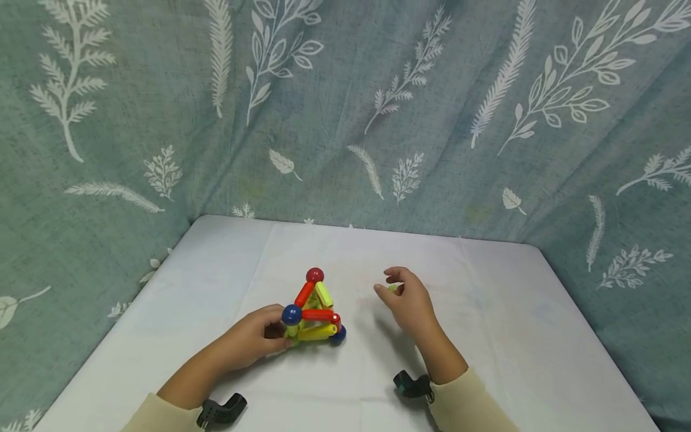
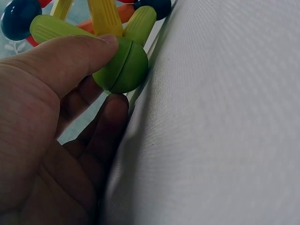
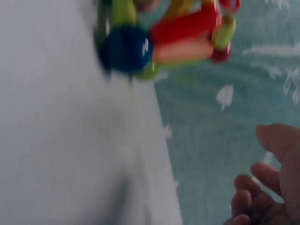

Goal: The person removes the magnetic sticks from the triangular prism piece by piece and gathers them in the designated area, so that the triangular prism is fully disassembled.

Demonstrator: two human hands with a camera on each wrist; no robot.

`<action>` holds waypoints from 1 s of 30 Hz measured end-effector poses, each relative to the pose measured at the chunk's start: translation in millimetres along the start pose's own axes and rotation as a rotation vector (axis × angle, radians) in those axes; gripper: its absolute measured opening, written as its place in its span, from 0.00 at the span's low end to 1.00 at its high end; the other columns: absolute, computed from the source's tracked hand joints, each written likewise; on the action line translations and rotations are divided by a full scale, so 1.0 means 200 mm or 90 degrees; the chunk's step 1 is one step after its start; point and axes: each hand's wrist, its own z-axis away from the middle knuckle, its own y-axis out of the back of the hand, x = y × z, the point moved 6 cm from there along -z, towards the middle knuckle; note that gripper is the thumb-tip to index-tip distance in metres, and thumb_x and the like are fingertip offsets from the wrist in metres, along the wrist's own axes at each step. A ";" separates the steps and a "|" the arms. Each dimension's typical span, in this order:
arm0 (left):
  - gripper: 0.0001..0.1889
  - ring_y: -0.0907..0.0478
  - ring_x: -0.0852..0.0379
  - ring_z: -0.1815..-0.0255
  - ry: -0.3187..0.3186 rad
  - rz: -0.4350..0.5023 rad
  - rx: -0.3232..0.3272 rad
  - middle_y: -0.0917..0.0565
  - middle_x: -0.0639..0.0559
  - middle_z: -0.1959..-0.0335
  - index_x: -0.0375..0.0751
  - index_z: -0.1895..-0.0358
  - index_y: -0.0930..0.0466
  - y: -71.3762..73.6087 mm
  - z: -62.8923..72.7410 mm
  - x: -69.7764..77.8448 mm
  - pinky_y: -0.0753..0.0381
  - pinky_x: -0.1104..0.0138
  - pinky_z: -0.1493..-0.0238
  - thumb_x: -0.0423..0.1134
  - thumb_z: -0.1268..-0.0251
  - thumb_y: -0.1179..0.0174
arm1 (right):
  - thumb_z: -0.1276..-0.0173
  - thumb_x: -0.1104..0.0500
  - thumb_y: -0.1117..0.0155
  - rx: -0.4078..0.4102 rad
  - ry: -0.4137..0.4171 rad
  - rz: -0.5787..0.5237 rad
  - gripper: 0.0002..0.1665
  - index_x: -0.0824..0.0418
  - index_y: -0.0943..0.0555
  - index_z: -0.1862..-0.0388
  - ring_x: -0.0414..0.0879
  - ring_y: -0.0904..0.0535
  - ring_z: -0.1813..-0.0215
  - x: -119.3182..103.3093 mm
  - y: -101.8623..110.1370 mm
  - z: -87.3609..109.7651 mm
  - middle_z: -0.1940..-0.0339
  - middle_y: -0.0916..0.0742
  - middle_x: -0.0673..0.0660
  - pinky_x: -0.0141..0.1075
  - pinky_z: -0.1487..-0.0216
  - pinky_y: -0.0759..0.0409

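A small frame of magnetic building sticks and balls [image 1: 317,315] stands on the table, with red, yellow and lime sticks. A red ball [image 1: 315,275] tops it, and a blue ball [image 1: 292,315] sits at its near left corner. With thumb and fingers my left hand [image 1: 245,339] pinches a green ball [image 2: 124,68] low on the frame. To the right of the frame and apart from it, my right hand [image 1: 412,303] hovers with loosely bent, parted fingers. A bit of yellow-green [image 1: 393,288] shows by those fingers, mostly hidden; no held thing appears in the right wrist view.
A white cloth covers the table [image 1: 540,360]. Behind and at both sides hangs a green-blue curtain [image 1: 335,120] with white leaf prints. Black wrist devices [image 1: 412,384] sit below both hands.
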 end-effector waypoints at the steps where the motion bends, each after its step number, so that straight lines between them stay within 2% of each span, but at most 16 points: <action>1: 0.12 0.20 0.59 0.56 0.001 -0.002 0.002 0.18 0.61 0.56 0.65 0.57 0.17 0.00 0.00 0.00 0.19 0.67 0.52 0.45 0.38 0.24 | 0.29 0.49 0.27 -0.012 0.017 -0.006 0.22 0.52 0.19 0.39 0.48 0.23 0.58 -0.04 -0.02 0.02 0.44 0.13 0.56 0.39 0.64 0.22; 3: 0.12 0.21 0.59 0.56 0.002 -0.002 0.008 0.18 0.61 0.56 0.65 0.57 0.17 0.00 0.01 -0.01 0.19 0.67 0.52 0.44 0.39 0.24 | 0.29 0.51 0.26 -0.041 0.052 -0.023 0.18 0.50 0.17 0.44 0.46 0.23 0.60 -0.12 -0.07 0.07 0.48 0.13 0.53 0.37 0.65 0.21; 6: 0.13 0.21 0.59 0.57 -0.001 -0.003 0.011 0.18 0.62 0.56 0.65 0.57 0.17 0.00 0.02 -0.01 0.19 0.67 0.52 0.43 0.39 0.24 | 0.28 0.51 0.28 -0.084 0.091 -0.055 0.12 0.48 0.17 0.49 0.45 0.21 0.58 -0.20 -0.14 0.14 0.52 0.13 0.47 0.36 0.61 0.19; 12: 0.14 0.20 0.59 0.56 -0.003 0.006 -0.003 0.18 0.62 0.55 0.65 0.55 0.17 0.00 0.01 0.01 0.18 0.67 0.51 0.42 0.38 0.24 | 0.26 0.51 0.30 -0.125 0.132 -0.086 0.06 0.47 0.16 0.54 0.46 0.21 0.59 -0.28 -0.19 0.24 0.57 0.15 0.44 0.36 0.58 0.19; 19: 0.14 0.19 0.60 0.56 -0.003 0.001 0.001 0.18 0.62 0.56 0.65 0.55 0.17 -0.01 0.01 0.00 0.18 0.67 0.51 0.42 0.38 0.24 | 0.31 0.52 0.25 -0.138 0.164 -0.025 0.09 0.45 0.19 0.59 0.41 0.22 0.60 -0.28 -0.23 0.29 0.63 0.17 0.41 0.34 0.59 0.20; 25: 0.14 0.20 0.60 0.57 -0.020 0.005 0.005 0.18 0.62 0.56 0.66 0.54 0.17 -0.01 0.01 0.00 0.18 0.67 0.52 0.43 0.38 0.24 | 0.32 0.51 0.24 -0.134 0.168 0.056 0.10 0.45 0.16 0.56 0.37 0.22 0.64 -0.28 -0.26 0.32 0.65 0.16 0.37 0.32 0.65 0.21; 30: 0.13 0.20 0.61 0.57 -0.014 -0.003 0.009 0.18 0.63 0.56 0.64 0.55 0.17 0.00 0.00 0.01 0.18 0.67 0.53 0.43 0.39 0.24 | 0.32 0.49 0.24 -0.131 0.159 0.077 0.09 0.42 0.16 0.55 0.36 0.22 0.67 -0.28 -0.27 0.34 0.68 0.14 0.35 0.31 0.67 0.22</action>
